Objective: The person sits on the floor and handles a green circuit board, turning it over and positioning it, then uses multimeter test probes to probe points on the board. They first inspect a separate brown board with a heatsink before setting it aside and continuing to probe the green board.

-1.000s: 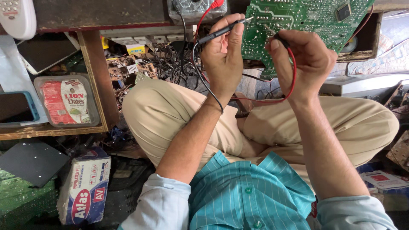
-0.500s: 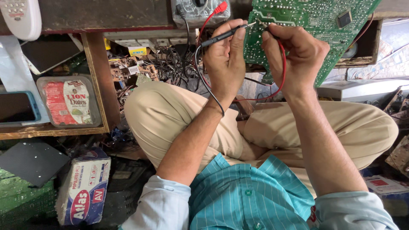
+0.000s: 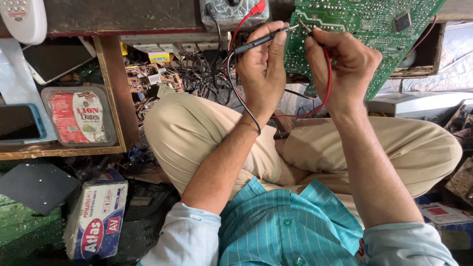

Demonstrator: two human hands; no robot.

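Observation:
My left hand (image 3: 263, 69) grips a black test probe (image 3: 261, 41) whose metal tip touches a green circuit board (image 3: 369, 24) held upright in front of me. My right hand (image 3: 345, 59) pinches a second probe with a red lead (image 3: 329, 79), its tip also against the board near the first. The black lead (image 3: 236, 93) hangs down past my left wrist. Both leads run up to a grey meter (image 3: 231, 11) at the top edge, where a red plug sits. I sit cross-legged in beige trousers.
A wooden shelf (image 3: 118, 98) at left carries a clear plastic box of dates (image 3: 79, 116), a blue-cased phone (image 3: 19, 123) and a white remote (image 3: 22, 17). Tangled wires and small boards (image 3: 167, 79) lie beyond my knee. A cardboard box (image 3: 96, 216) stands lower left.
Both hands have risen slightly toward the board, and the right hand's probe tip has come in close to the left probe tip on the board.

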